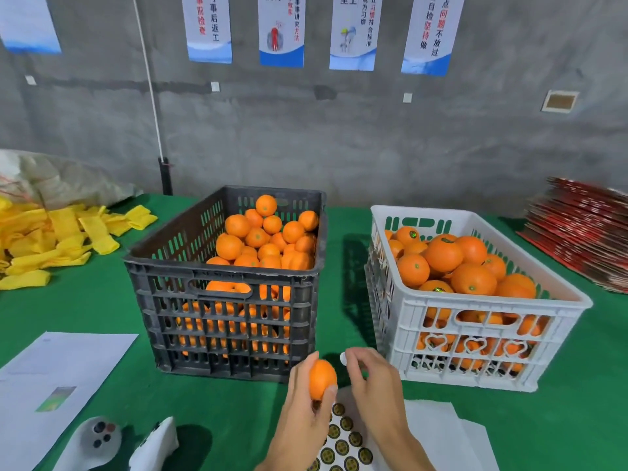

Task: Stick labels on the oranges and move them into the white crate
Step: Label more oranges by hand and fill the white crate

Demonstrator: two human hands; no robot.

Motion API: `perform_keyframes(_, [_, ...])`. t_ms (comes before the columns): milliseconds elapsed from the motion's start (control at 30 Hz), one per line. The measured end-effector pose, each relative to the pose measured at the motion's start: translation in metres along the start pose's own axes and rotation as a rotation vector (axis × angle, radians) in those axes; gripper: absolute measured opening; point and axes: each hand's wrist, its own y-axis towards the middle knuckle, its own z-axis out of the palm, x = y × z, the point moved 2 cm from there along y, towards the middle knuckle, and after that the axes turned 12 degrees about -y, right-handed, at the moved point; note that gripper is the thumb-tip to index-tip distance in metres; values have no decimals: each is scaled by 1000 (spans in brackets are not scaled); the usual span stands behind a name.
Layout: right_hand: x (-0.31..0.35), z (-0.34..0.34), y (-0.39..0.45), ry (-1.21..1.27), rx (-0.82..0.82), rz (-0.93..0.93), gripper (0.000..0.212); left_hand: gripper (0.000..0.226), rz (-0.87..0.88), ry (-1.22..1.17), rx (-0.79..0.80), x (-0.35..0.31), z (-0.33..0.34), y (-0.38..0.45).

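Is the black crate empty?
No, the black crate is piled with oranges, heaped high toward its right side.

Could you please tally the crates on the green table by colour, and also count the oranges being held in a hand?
Black crate: 1
White crate: 1
Orange held in the left hand: 1
Total: 3
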Motion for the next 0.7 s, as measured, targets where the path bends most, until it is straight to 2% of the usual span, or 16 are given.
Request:
perform_keyframes(133, [23,-36,17,-22,-27,-73,26,66,184,55,115,-43,8,36])
perform_keyframes(267, [39,-84,41,21,-135,-108,38,77,322,132,118,-100,24,80])
perform_keyframes(367, [42,-114,76,-5,-165,-77,53,70,436,152,144,-145,38,117])
perform_keyframes(433, [40,-132,106,0,-201,-36,54,73,472,201,212,-175,47,147])
perform_keyframes(500, [35,-149,139,-113,-257,-28,49,76,482,271,296,-202,54,174])
perform_keyframes(567, [25,-162,170,-351,-307,3,54,67,509,379,315,-221,54,198])
perform_keyframes(633, [17,-167,195,-596,-298,45,60,56,510,463,271,-227,42,221])
perform_keyframes(700, [18,-162,212,-636,-272,13,60,49,443,514,197,-219,19,246])
